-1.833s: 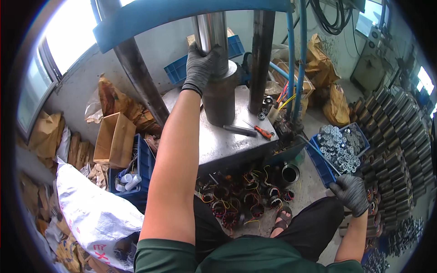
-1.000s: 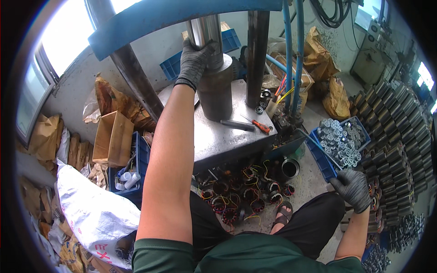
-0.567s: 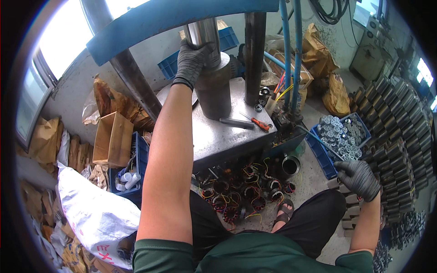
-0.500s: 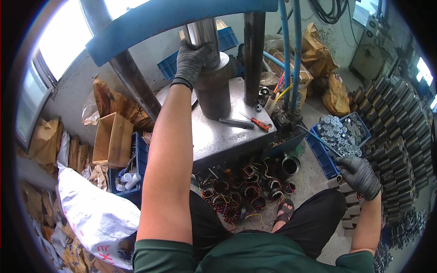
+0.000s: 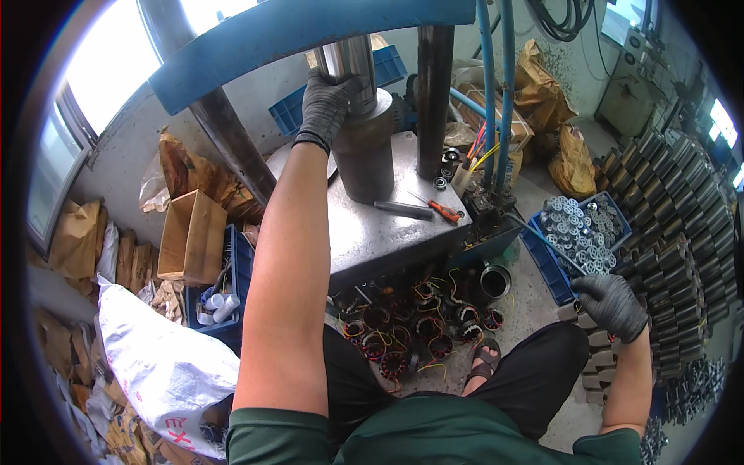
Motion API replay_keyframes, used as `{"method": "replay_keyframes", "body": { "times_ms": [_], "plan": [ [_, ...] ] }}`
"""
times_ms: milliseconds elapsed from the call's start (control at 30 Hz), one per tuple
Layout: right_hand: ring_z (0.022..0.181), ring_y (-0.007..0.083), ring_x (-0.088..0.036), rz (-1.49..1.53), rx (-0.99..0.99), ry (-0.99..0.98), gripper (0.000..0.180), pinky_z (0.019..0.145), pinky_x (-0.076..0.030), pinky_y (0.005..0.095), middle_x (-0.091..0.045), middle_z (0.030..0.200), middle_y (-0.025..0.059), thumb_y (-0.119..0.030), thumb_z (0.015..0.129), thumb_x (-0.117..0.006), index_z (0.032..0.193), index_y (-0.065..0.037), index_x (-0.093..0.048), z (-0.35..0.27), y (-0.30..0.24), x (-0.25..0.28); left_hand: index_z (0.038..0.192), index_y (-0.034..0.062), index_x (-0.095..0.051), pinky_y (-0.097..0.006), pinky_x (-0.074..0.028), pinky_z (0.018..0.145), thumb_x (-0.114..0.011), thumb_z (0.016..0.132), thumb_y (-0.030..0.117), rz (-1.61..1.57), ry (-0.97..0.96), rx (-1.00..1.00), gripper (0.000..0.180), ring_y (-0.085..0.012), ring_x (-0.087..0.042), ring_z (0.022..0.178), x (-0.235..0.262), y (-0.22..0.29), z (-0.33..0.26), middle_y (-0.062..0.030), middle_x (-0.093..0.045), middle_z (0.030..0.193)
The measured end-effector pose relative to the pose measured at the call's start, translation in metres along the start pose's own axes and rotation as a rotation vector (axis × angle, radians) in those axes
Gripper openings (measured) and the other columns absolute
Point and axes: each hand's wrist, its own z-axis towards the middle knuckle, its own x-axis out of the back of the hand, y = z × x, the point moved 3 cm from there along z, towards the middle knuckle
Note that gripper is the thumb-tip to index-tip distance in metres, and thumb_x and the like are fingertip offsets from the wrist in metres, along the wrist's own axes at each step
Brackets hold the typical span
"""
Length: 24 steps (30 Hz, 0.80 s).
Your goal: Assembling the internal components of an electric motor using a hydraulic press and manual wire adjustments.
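Note:
My left hand (image 5: 328, 101), in a dark grey glove, is wrapped round a shiny metal cylinder (image 5: 346, 60) below a blue press beam (image 5: 310, 35). Beneath it, a thick dull steel sleeve (image 5: 366, 159) stands upright on the metal press table (image 5: 349, 240). Off to the right, my right hand (image 5: 614, 306), gloved the same way, is closed round the end of a thin lever rod (image 5: 549, 244). Its fingertips are partly hidden. On the table near the sleeve lie a dark metal bar (image 5: 403, 210) and an orange-handled screwdriver (image 5: 443, 210).
Several wound motor stators (image 5: 426, 327) with loose wires lie on the floor before the table. A blue crate (image 5: 546, 271) of small metal parts stands right, near stacked metal cylinders (image 5: 659, 201). Left are a wooden box (image 5: 192, 236) and white sack (image 5: 155, 364). Dark press columns (image 5: 435, 101) flank the work.
My right hand and the lever's end have dropped slightly. My left hand stays on the shiny cylinder, and the view has shifted a little.

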Motion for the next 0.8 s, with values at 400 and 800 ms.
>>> {"method": "replay_keyframes", "body": {
  "times_ms": [400,800],
  "plan": [
    [0.091,0.0360,-0.072,0.009,0.011,0.116,0.024,0.083,-0.058,0.0428,-0.074,0.098,0.0191,-0.010,0.087,-0.066,0.108,-0.002,-0.075,0.000,0.005,0.003,0.113,-0.0036,-0.058,-0.034,-0.058,0.081,-0.092,0.072,0.020,-0.144,-0.094,-0.087,0.058,-0.0199,-0.068,0.089,-0.002,0.004,0.000,-0.0127,-0.070,0.099],
    [0.093,0.0364,-0.072,0.057,-0.046,-0.002,0.026,0.085,-0.058,0.0410,-0.074,0.100,0.0193,-0.010,0.087,-0.067,0.112,-0.004,-0.075,0.003,0.007,0.003,0.105,-0.0035,-0.064,-0.034,-0.057,0.083,-0.096,0.064,0.031,-0.141,-0.066,-0.086,0.063,-0.0205,-0.071,0.087,0.001,0.003,-0.002,-0.0150,-0.074,0.095]
  ]
}}
